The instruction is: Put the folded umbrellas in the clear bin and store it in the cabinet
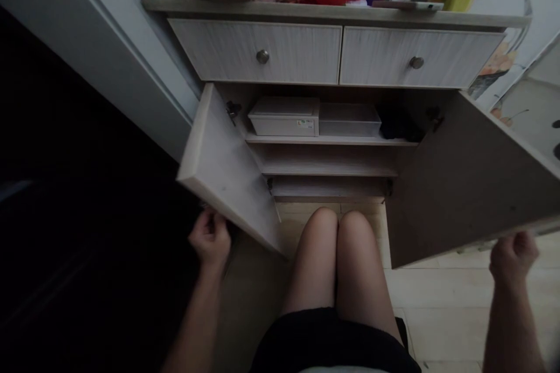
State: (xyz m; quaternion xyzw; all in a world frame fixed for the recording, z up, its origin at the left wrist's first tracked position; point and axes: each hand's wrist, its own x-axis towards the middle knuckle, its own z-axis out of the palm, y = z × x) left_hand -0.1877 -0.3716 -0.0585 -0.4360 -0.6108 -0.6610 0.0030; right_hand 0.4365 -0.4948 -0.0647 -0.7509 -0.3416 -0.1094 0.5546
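The left door [234,178] hangs from the left edge of the cabinet [280,10] and the right door [464,186] from its right edge, both swung outward with the person's knees [324,224] between them. The left hand [210,240] curls at the left door's outer side, towards the upper corner of its free edge; the right hand [514,256] curls likewise at the right door's free edge. Each grip looks mostly closed, but I cannot tell whether fingers pinch a knob, the edge, or nothing. The panels look stiff and fairly light to swing on their hinges [234,109], not fragile, perhaps smooth-faced. The free edges, well away from the hinges, should give the best leverage.
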